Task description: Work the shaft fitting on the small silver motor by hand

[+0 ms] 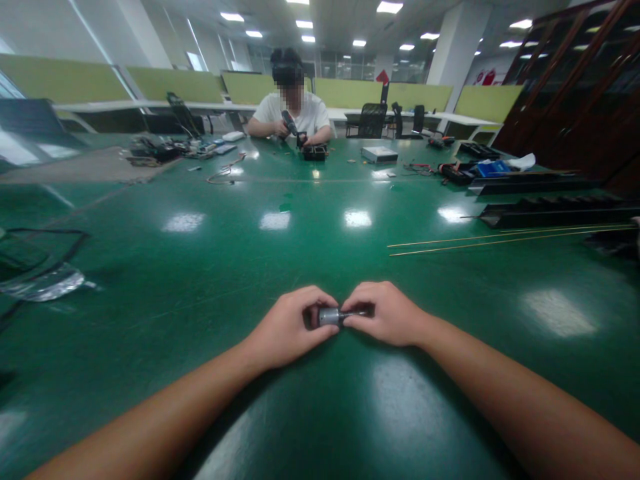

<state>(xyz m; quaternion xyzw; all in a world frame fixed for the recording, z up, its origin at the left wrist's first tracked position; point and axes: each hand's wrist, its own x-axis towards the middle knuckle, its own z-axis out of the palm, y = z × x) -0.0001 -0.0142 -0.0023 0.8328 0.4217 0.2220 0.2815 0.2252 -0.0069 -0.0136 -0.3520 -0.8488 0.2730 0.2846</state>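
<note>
Low over the green table (300, 247), a small silver cylinder (329, 317) that looks like a little motor lies sideways between my hands. My left hand (293, 327) is curled round its left end, thumb below and fingers above. From its right end a thin dark metal shaft (356, 313) sticks out, and the thumb and fingertips of my right hand (385, 313) pinch around it. My fingers cover part of the cylinder's left end.
Across the table, a person (295, 110) holds a power drill (289, 123) over a black part (314, 152). Thin rods (450, 249) and black metal channels (545, 212) lie at the right. A clear plastic object (50, 283) is at the left; a white box (379, 155) stands farther back.
</note>
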